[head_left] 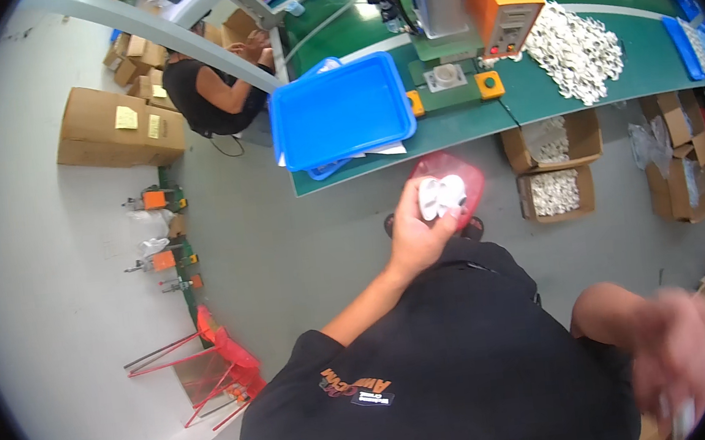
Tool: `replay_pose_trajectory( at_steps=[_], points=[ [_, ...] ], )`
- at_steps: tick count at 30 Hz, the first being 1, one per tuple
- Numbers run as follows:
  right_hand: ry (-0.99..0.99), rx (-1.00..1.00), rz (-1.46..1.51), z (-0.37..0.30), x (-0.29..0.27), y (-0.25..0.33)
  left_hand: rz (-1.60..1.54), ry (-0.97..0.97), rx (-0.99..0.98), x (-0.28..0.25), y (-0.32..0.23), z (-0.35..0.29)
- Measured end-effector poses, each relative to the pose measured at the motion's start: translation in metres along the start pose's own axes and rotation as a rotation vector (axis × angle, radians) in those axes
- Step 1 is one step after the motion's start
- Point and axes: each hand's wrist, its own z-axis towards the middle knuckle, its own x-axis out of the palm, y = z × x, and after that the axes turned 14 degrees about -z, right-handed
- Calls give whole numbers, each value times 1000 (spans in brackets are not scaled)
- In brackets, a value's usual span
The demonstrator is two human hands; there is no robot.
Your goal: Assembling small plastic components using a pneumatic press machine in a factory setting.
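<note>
My left hand [416,232] is closed around a few small white plastic parts [442,197], held in front of my body over a red rounded object [465,173]. Their exact kind does not show. Off to the lower right, my right hand [683,349] is smeared by motion. A pale, shiny piece [683,419] appears by its fingers, too blurred to name, and whether the fingers grip it is unclear.
Ahead stands a green workbench [467,128] with a blue tray [342,115], a press machine [441,8], an orange control box [505,2] and a heap of white parts [578,50]. Cartons of parts [555,194] sit below. A co-worker [217,93] is at far left; a red folded chair [228,359] lies nearer.
</note>
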Motion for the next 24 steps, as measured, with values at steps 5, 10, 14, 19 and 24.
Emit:
replay_pose_trajectory(
  at_steps=[5,10,14,19,24],
  points=[
    [404,834,-696,-89,23,-93,-19,-83,14,11,-10,6],
    [505,874,-618,-162,44,-117,-164,-159,-94,25,-5,9],
    [427,857,-610,-170,46,-117,-267,-170,-225,29,-8,10],
    [440,918,-472,-159,41,-119,-455,-144,-360,31,-6,16],
    [340,1113,-285,-165,43,-123,-440,-224,-378,35,-10,16]
  ],
)
